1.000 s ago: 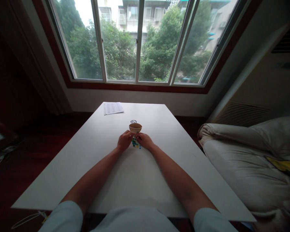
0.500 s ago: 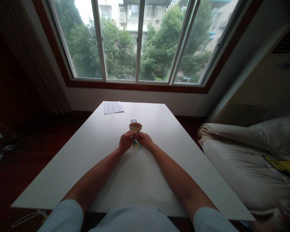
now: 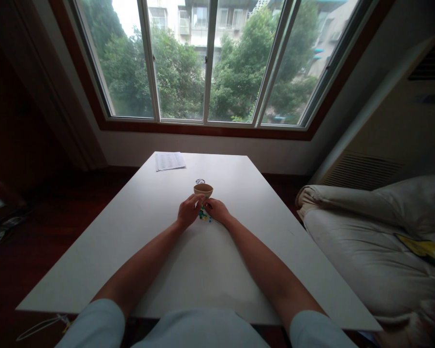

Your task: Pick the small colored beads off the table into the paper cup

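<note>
A tan bowl [image 3: 203, 189] stands upright on the white table. My left hand [image 3: 189, 210] is just in front of it, its fingers pinched together close to the bowl's near side. Beside it, my right hand [image 3: 217, 210] has its fingertips curled together, nearly meeting the left ones. What the fingertips hold is too small to make out. Under and between the hands lie several small green, yellow and blue pieces [image 3: 204, 216], partly covered by the fingers.
Past the bowl lies a small dark-edged ring-shaped thing [image 3: 200, 181]. Printed papers [image 3: 170, 161] rest at the white table's [image 3: 210, 270] far left corner. A beige padded seat [image 3: 358, 241] stands to the right, and a window [image 3: 206, 63] is ahead.
The fingers of my left hand have lifted slightly and drawn a little apart from the right ones. More of the green pieces shows between the hands. The bowl has stayed in place.
</note>
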`<state>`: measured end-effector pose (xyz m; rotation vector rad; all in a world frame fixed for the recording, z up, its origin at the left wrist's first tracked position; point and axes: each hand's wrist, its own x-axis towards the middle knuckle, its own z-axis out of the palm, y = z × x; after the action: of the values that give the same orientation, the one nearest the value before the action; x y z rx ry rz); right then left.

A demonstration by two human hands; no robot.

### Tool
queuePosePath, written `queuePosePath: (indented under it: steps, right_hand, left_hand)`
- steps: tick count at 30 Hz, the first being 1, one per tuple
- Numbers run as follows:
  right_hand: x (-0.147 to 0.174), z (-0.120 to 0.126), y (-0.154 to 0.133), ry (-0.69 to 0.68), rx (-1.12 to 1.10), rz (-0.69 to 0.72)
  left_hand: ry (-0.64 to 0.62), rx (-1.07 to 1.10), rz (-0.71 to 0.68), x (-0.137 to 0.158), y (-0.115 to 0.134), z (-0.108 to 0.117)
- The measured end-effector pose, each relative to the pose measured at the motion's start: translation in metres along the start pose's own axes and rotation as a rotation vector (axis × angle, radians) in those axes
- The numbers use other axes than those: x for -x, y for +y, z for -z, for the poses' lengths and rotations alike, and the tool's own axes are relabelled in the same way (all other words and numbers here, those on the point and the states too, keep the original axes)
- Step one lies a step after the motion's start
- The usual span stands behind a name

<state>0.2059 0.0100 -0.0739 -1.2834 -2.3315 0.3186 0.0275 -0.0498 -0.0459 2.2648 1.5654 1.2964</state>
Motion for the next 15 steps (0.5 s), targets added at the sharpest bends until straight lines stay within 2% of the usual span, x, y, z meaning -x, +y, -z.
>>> queuePosePath:
  steps: [9, 15]
  right_hand:
    - [-0.0006, -0.0007, -0.0009, 0.008, 0.021, 0.001]
    - [-0.0007, -0.0029, 0.0001, 0.019, 0.019, 0.004]
  left_hand:
    - [-0.047, -0.058, -0.086, -0.0016, -0.0017, -0.0026]
    - [-0.072, -0.115, -0.087, -0.0038, -0.0044, -0.0056]
